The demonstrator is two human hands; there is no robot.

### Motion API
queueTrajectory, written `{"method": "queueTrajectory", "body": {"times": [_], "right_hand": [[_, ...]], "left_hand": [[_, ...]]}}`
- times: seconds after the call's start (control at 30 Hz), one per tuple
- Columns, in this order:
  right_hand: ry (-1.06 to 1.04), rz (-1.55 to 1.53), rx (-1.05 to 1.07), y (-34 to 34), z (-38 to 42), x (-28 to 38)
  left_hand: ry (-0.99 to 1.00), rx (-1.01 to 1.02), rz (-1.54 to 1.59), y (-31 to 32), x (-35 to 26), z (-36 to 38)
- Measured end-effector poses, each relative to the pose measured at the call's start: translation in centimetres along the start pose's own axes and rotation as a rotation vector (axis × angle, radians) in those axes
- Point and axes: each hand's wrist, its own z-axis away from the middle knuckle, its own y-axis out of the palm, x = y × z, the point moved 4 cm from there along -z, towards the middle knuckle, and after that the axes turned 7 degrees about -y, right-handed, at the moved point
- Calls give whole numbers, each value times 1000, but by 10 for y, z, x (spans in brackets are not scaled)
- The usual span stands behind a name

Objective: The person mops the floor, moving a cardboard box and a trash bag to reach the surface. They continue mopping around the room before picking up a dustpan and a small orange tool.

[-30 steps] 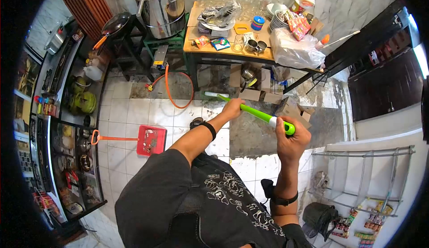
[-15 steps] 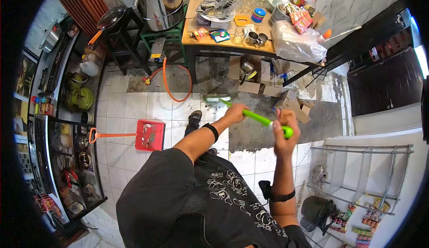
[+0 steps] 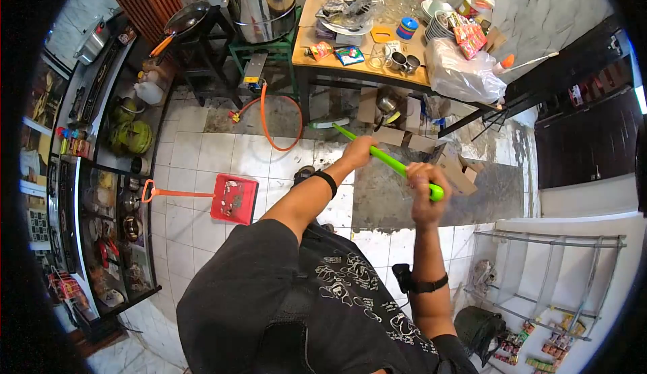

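Note:
A broom with a bright green handle (image 3: 389, 161) slants across the middle of the view. My left hand (image 3: 358, 151) is closed around its lower part, and my right hand (image 3: 427, 189) wraps the handle near its top end. The broom's pale head (image 3: 330, 124) rests on the floor close to the table's front leg. To the left, a red dustpan (image 3: 250, 210) lies on the tiles with debris in it, its orange handle (image 3: 182, 193) pointing left. Neither hand touches the dustpan.
A wooden table (image 3: 315, 54) holds glasses, plates and bags. Cardboard boxes (image 3: 458, 172) sit under and before it. An orange hose (image 3: 264, 128) loops over the floor from a stove stand. Shelves (image 3: 74, 192) line the left; a metal rack (image 3: 552, 239) stands at right.
The broom head has moved away from me, toward the table leg. Both hands still grip the handle. The whole view has shifted slightly, so the surroundings sit farther right.

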Motion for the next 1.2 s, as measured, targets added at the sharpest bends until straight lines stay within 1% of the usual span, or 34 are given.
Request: {"method": "queueTrajectory", "body": {"times": [0.03,0.07,0.1,0.17,0.2,0.27,0.3,0.33,0.37,0.4,0.43,0.47,0.53,0.57,0.6,0.67,0.7,0.73,0.8,0.83,0.87,0.93,0.97,1.03,1.07,1.13,1.2], "right_hand": [[51,26,44,4,8,-12],[147,98,99,7,19,-24],[183,68,109,7,29,-33],[218,35,121,6,34,-36],[226,10,84,2,32,-31],[234,-8,33,-6,26,-15],[180,-49,-18,-9,18,-4],[124,-92,-67,-13,9,6],[70,-68,-82,-16,3,16],[73,-70,-86,-15,1,22],[25,-94,-96,-15,-2,28],[-28,-116,-105,-15,-4,31],[-36,-124,-108,-6,1,27],[-30,-57,-55,0,7,18],[-25,11,0,6,12,7],[98,106,64,14,36,-24],[133,132,97,15,48,-39],[135,136,98,14,50,-35],[256,169,59,11,49,-27],[248,128,43,9,40,-17],[246,131,39,5,31,-7],[146,-24,-48,-6,11,17],[141,-19,-49,-10,2,27],[5,-97,-147,-20,-10,44],[4,-99,-142,-24,-11,44],[-29,-154,-178,-31,-10,46],[-57,-127,-161,-30,-4,37]], "left_hand": [[-76,4,-74,2,18,6],[-151,7,-146,6,34,9],[-151,7,-144,8,38,14],[-288,138,-138,18,48,30],[-289,142,-142,22,51,35],[-117,200,-217,34,47,40],[-130,243,-219,19,17,40],[-123,243,-221,10,-3,38],[-98,176,-192,3,-20,38],[-78,112,-163,-4,-33,40],[-131,115,-147,-8,-41,37],[-131,117,-149,-7,-35,34],[-82,1,-107,-10,-28,28],[-128,-3,-59,-13,-19,26],[-126,-6,-56,-13,-12,26],[-178,-101,-65,-7,25,31],[-163,-82,-92,3,49,35],[-163,-80,-88,8,54,40],[-163,78,-88,22,59,50],[-121,162,-178,22,45,53],[-117,165,-178,19,30,55],[-75,250,-146,16,-1,55],[-109,261,-99,12,-14,56],[-93,257,-114,4,-43,52],[-83,252,-132,4,-51,49],[-82,251,-125,13,-44,36],[-1,99,-101,18,-36,24]]}}
